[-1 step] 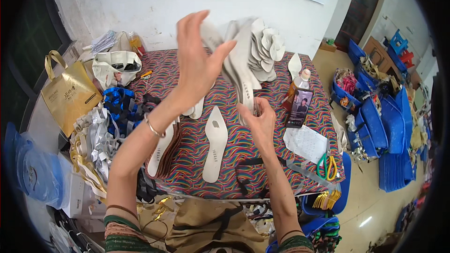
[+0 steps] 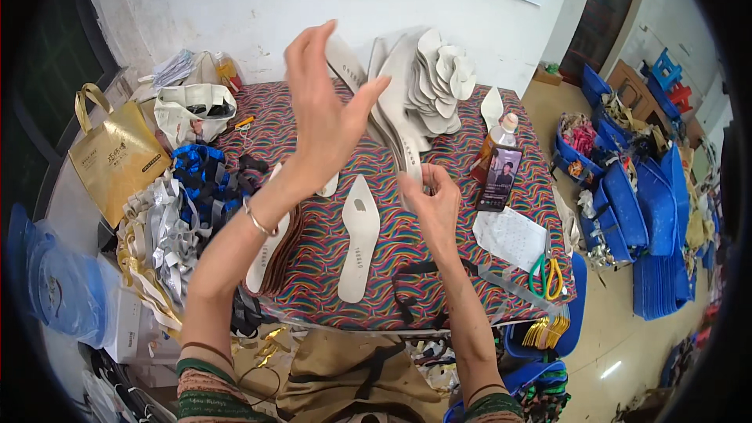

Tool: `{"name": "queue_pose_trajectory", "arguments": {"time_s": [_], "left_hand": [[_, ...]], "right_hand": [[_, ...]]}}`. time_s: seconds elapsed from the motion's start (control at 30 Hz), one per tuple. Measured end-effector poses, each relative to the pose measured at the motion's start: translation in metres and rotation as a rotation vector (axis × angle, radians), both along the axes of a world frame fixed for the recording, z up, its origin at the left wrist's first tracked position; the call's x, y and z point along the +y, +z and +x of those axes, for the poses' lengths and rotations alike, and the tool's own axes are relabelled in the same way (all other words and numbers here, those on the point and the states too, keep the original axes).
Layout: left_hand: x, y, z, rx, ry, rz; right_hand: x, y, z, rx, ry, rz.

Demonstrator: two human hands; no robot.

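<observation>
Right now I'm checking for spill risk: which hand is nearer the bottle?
Right. The right hand sits just left of the bottle, gripping insoles; the left hand is raised open farther left.

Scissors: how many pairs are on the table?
1. The scissors, with green and yellow handles, lie at the table's right front corner, beside a white paper sheet. Others may be hidden under clutter.

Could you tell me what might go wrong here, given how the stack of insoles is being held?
The right hand pinches the fanned stack of pale shoe insoles only at its lower end, while the left hand is spread open against it, so the insoles could slip and scatter. The upright plastic bottle with a white cap and the propped phone stand close beside the right hand; falling insoles or a nudge might topple them.
</observation>
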State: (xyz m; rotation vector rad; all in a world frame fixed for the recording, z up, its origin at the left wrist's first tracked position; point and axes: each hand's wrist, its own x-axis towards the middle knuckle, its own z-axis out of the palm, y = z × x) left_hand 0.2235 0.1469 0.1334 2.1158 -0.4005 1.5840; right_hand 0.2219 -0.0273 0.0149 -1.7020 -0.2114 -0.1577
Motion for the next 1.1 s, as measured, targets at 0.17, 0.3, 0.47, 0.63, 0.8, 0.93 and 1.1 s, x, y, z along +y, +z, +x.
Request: {"name": "queue_pose_trajectory", "arguments": {"time_s": [0.17,0.3,0.47,0.63,0.8,0.93,1.1], "left_hand": [[-0.008,-0.05,-0.024,0.23,0.068,-0.111],[-0.016,-0.077,-0.039,0.495,-0.279,-0.568],[-0.012,-0.085,-0.055,0.944,-0.728,-0.836],[-0.001,-0.103,-0.06,0.911,-0.818,-0.726],[-0.002,-0.109,-0.071,0.916,-0.939,-0.856],[-0.014,-0.11,-0.081,0.931,-1.052,-1.109],[-0.04,-0.116,-0.094,0.913,-0.98,-1.232]], "right_hand": [[0.007,-0.014,-0.033,0.021,0.02,0.092],[0.012,-0.009,-0.063,0.076,0.059,0.215],[0.006,-0.015,-0.081,0.015,0.068,0.072],[-0.003,-0.015,-0.097,-0.021,0.107,0.022],[-0.009,-0.015,-0.102,-0.046,0.139,-0.036],[-0.007,-0.014,-0.11,-0.286,0.02,-0.163],[-0.01,-0.019,-0.118,-0.343,-0.056,-0.215]]}}
